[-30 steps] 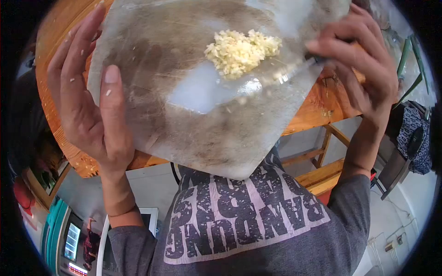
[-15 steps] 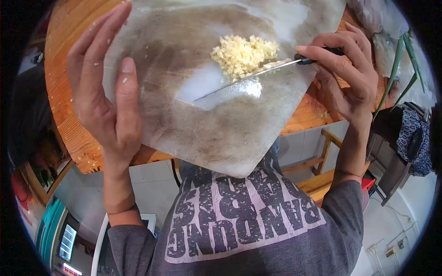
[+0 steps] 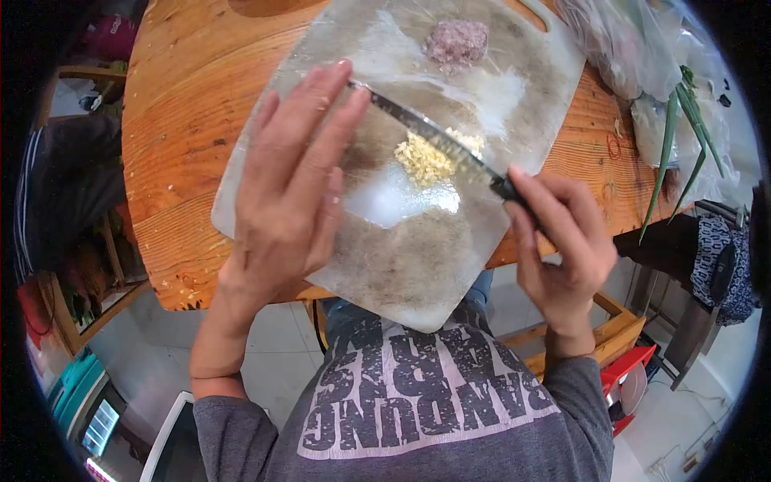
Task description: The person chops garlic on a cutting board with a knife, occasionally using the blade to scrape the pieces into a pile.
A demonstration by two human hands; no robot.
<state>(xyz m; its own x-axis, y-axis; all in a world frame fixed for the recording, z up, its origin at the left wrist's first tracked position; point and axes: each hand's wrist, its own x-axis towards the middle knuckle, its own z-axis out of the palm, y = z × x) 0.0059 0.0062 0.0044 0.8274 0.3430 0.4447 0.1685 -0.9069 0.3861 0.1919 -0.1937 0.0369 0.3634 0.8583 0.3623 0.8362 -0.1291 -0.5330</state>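
Right hand [image 3: 566, 249] grip clamped on knife [image 3: 434, 135], blade across chopped bits [image 3: 424, 167]. Left hand [image 3: 285, 189] at blade tip, can't tell if pinching. Bits on board [image 3: 401, 269], back from near edge of bench [image 3: 177, 161].

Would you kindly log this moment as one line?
right hand: holds knife | left hand: near knife's tip, contact unclear | pale minced pile: on cutting board

My brown wood surface [image 3: 181, 153] is holding a big gray board [image 3: 389, 277] in front of me. Clear bags [image 3: 622, 48] are sitting on my right, a red loop [image 3: 614, 146] is lying near them, and pale crumbs [image 3: 165, 283] are dotting the near left corner.
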